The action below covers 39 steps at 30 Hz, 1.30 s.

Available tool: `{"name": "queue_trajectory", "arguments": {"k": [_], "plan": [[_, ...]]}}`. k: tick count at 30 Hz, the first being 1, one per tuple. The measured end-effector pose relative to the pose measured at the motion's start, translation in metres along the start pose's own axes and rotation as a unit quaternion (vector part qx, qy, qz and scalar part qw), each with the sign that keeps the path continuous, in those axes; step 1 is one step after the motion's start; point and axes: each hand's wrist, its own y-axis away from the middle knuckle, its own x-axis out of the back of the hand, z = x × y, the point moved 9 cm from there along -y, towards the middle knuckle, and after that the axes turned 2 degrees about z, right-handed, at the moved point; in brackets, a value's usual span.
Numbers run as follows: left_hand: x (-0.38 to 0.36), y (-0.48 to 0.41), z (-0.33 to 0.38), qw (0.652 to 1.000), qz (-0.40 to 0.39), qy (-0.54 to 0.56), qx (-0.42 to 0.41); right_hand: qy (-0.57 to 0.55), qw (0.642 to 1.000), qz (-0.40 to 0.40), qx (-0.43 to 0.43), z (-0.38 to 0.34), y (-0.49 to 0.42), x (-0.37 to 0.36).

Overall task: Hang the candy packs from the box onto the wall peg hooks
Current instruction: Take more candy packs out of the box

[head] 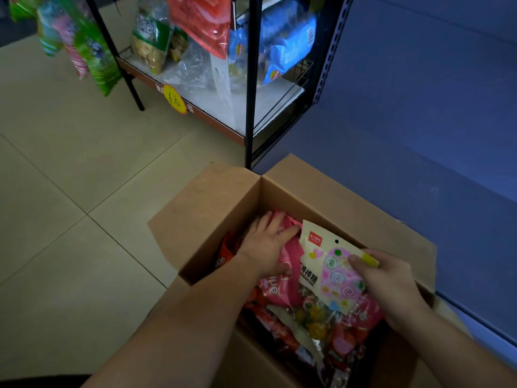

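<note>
Candy packs (pixel 313 317) in open box (pixel 307 197)

One head-worn wide-angle view, looking down.
It sits close above an open box (pixel 307 203), floor tiles (pixel 70 191) beyond.

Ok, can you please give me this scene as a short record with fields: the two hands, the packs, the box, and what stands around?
left hand: lies on the pink pack inside the cardboard box; grip unclear
right hand: pinches the lollipop pack, thumb on its front
lollipop pack: cream, above the other packs, hang hole showing
cardboard box: open, flaps out, on the tiled floor, holds many candy packs
display rack: beyond the box, with snack bags and a yellow price tag
wall peg hooks: none in view
</note>
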Motion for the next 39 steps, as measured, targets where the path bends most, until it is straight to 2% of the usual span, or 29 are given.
{"name": "queue_trajectory", "arguments": {"k": [4, 9, 11, 19, 21, 26, 31, 39], "plan": [[0.013, 0.000, 0.020, 0.995, 0.042, -0.066, -0.060, -0.012, 1.000, 0.014, -0.003, 0.004, 0.003, 0.005], [0.019, 0.006, 0.025, 0.989, -0.011, -0.103, -0.102, -0.050, 0.998, 0.033, 0.013, -0.004, 0.012, 0.016], [0.030, 0.014, 0.030, 0.984, -0.007, -0.131, -0.118, -0.069, 0.997, 0.028, 0.011, -0.011, 0.017, 0.021], [0.150, 0.057, 0.097, 0.967, 0.114, -0.111, -0.197, -0.094, 0.994, 0.009, 0.058, -0.091, 0.061, 0.057], [0.183, 0.069, 0.121, 0.964, 0.116, -0.111, -0.211, -0.099, 0.991, 0.015, 0.087, -0.125, 0.079, 0.077], [0.292, 0.097, 0.150, 0.975, 0.154, -0.006, -0.162, -0.075, 0.977, 0.051, 0.191, -0.207, 0.130, 0.127], [0.404, 0.137, 0.183, 0.947, 0.253, 0.076, -0.182, -0.089, 0.955, 0.056, 0.279, -0.283, 0.183, 0.166], [0.503, 0.144, 0.212, 0.930, 0.246, 0.216, -0.169, -0.118, 0.921, 0.063, 0.366, -0.378, 0.262, 0.213]]}}
